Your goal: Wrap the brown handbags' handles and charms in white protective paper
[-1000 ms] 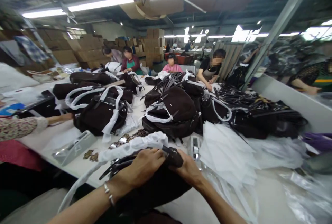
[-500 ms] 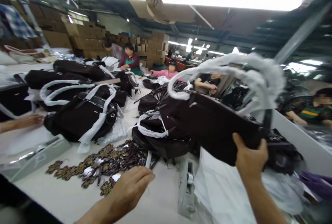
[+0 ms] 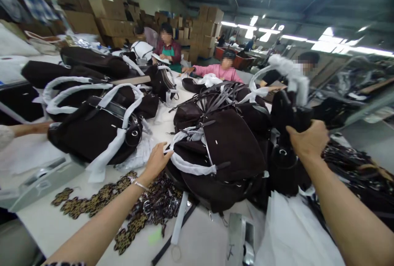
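My right hand [image 3: 309,138] is closed on a dark brown bag [image 3: 285,163] at the right, whose wrapped white handles stand up above it. My left hand [image 3: 157,160] reaches to the white-wrapped handle [image 3: 192,167] of another dark bag [image 3: 235,143] in the middle, fingers pressed together at the handle's end. Below my left forearm lies a pile of brown and gold flower-shaped charms [image 3: 92,200]. A further dark bag [image 3: 89,134] with wrapped handles lies to the left.
Tape dispensers [image 3: 235,237] stand at the front edge and the left. White sheets [image 3: 295,229] lie at the right front. Another person's forearm [image 3: 32,128] comes in from the left. People sit across the white table [image 3: 203,233], with cardboard boxes [image 3: 113,32] behind.
My left hand has moved forward from above the charms to the middle bag's handle. The bag in my right hand has swung away to the right and turned end-on. The view has shifted.
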Action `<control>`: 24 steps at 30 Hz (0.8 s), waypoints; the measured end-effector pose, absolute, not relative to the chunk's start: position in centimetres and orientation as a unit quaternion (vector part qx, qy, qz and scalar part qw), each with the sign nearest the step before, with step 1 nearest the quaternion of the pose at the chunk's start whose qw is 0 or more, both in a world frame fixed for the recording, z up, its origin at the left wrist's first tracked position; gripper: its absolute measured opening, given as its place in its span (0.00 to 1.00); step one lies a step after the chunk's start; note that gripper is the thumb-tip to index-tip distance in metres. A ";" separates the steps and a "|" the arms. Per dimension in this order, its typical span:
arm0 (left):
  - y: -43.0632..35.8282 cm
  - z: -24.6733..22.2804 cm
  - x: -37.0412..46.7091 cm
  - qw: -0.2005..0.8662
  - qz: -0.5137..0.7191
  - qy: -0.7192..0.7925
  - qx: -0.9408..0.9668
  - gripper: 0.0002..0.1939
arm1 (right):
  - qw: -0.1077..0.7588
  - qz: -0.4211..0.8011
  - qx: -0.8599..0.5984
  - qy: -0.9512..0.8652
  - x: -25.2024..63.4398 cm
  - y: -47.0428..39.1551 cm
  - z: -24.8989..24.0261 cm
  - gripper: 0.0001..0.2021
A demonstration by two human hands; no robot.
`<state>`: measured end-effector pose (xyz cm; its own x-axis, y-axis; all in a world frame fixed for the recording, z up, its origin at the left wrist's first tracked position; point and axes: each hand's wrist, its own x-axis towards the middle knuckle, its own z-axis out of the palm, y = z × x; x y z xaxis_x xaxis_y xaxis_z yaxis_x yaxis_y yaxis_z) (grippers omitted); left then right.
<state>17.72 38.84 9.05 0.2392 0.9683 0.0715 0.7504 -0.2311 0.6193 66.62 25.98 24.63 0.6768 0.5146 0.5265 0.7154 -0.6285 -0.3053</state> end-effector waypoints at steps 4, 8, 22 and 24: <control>44.0 8.0 20.0 0.280 0.143 0.597 0.738 0.35 | 0.108 -0.078 -0.876 -0.463 67.2 30.2 17.9 0.30; 46.3 7.9 22.0 0.354 0.123 0.564 0.736 0.28 | 0.075 -0.086 -0.868 -0.483 67.2 31.6 16.0 0.28; 32.9 15.5 30.5 0.450 0.284 0.228 0.815 0.21 | 0.292 0.383 -0.847 -0.225 62.2 30.4 16.5 0.31; 32.1 17.3 31.7 0.484 0.319 0.208 0.788 0.21 | 0.332 0.349 -0.842 -0.244 62.9 29.9 16.3 0.26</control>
